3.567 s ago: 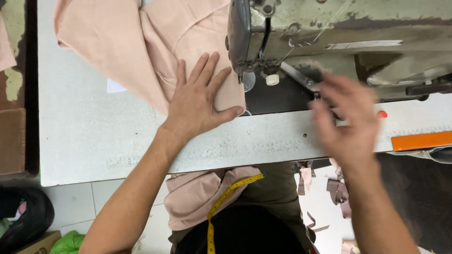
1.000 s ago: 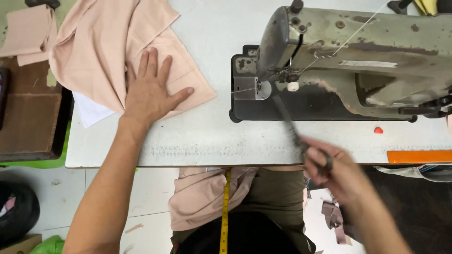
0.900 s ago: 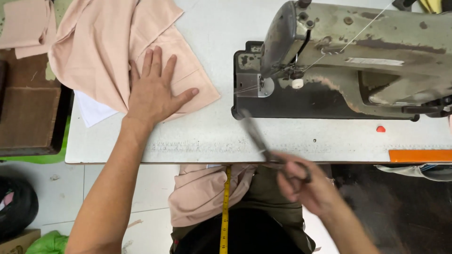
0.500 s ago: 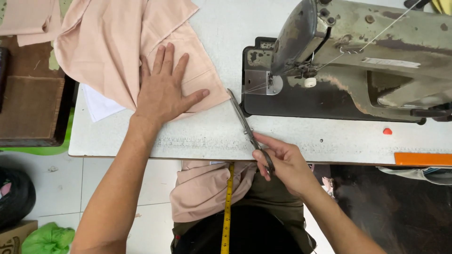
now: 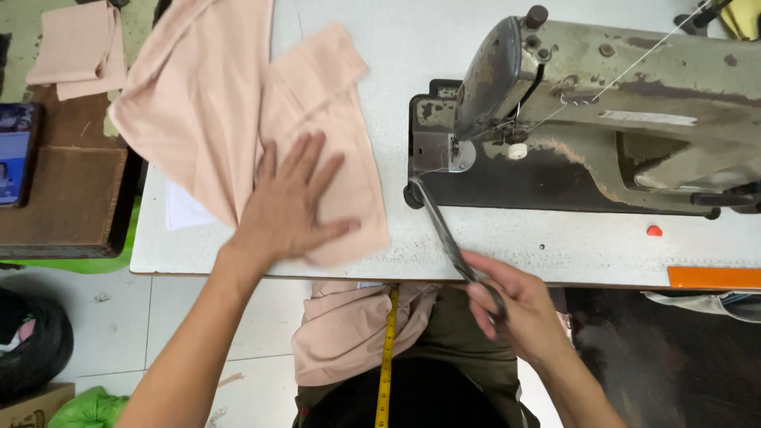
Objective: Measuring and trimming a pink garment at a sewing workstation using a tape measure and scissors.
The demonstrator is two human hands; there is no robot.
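Observation:
My left hand (image 5: 289, 208) lies flat, fingers spread, on a pale pink piece of fabric (image 5: 238, 119) spread over the left part of the white sewing table (image 5: 507, 246). My right hand (image 5: 511, 305) grips a pair of long metal scissors (image 5: 440, 226) by the handles at the table's front edge. The blades point up and left, their tips close to the needle plate of the old grey-green sewing machine (image 5: 610, 103). More pink fabric (image 5: 349, 333) lies in my lap with a yellow tape measure (image 5: 386, 357) hanging down over it.
A brown side table (image 5: 67, 190) at the left carries a phone (image 5: 16, 154) and folded pink pieces (image 5: 75, 51). An orange strip (image 5: 713, 277) and a small red object (image 5: 654, 231) sit at the table's right. A black bag (image 5: 32, 349) and a green bag (image 5: 87, 408) lie on the floor.
My right hand took up the scissors from the right and brought them left toward the machine's needle area. My left hand stayed pressed on the pink fabric.

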